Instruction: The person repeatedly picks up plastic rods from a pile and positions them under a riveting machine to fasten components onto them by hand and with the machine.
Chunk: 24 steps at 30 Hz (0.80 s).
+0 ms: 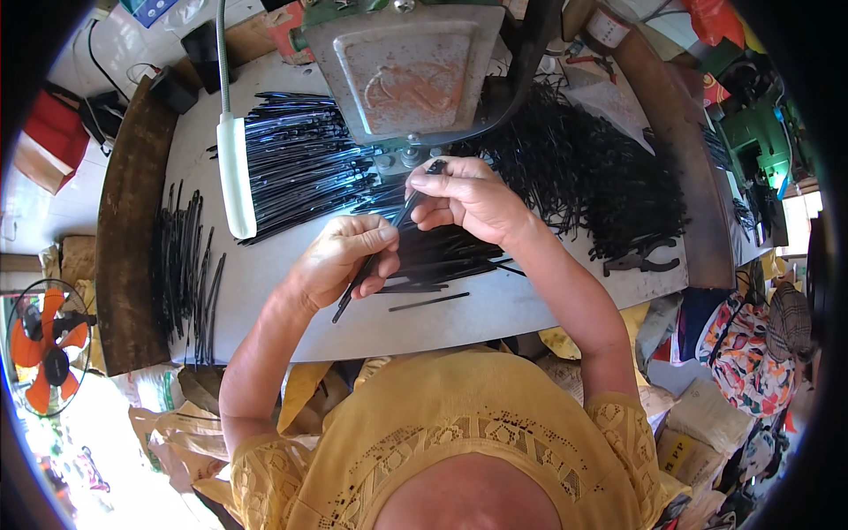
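A thin black strip [407, 212] runs slantwise between my two hands, in front of the machine head. Around its lower part, my left hand [338, 254] is closed, with the thumb on top and one end poking out below. My right hand [470, 200] pinches near the upper end, where a small dark piece shows at the fingertips; its exact shape is too small to tell. Just beyond my right fingers are the bolts [411, 156] under the worn grey metal machine head [406, 75]. Many similar black strips [300, 168] lie in a heap left of the machine.
Tangled black strips with bent ends [609, 168] cover the right of the table [291, 300]. Pliers [643, 259] lie by its right edge. More strips [184, 265] lie at the left. A white lamp [235, 181] hangs there. An orange-bladed fan [53, 349] stands farther left.
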Available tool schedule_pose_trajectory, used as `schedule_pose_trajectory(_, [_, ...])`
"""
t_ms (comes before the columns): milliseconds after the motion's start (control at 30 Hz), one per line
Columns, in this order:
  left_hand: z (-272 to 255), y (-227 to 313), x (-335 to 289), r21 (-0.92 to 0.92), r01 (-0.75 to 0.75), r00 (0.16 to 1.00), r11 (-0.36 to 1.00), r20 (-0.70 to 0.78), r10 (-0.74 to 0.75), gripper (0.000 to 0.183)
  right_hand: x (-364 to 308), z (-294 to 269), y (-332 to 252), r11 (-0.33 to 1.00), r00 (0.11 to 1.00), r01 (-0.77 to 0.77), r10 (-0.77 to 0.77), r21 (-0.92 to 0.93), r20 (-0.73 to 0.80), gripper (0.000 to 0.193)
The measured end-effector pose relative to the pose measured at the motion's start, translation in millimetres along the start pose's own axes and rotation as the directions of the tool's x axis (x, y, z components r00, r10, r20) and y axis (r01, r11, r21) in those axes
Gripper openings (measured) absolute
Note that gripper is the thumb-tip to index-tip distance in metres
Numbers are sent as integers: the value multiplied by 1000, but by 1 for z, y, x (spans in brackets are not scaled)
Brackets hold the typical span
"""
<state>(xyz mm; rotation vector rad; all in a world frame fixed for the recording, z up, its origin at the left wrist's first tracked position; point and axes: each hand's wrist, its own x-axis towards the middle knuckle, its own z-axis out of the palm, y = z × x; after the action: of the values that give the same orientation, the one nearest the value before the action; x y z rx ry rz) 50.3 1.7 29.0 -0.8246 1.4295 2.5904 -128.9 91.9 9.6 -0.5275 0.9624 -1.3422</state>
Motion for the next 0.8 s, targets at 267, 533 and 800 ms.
schedule_pose_trajectory(267, [-1,3,4,-35,35,976,999,218,-27,21,-16,-11,-15,998,982,27,-18,-49,186,17])
schedule_pose_trajectory(533, [28,-11,15,978,-176,389,-112,174,905,49,-5,-25,-8,960,945,253,-219,121,-243,15])
schedule_pose_trajectory(800, [12,-8,45,-191,-301,920,934,-316,231,26,9,-35,-4,913,906,365,-302,184,-296,16])
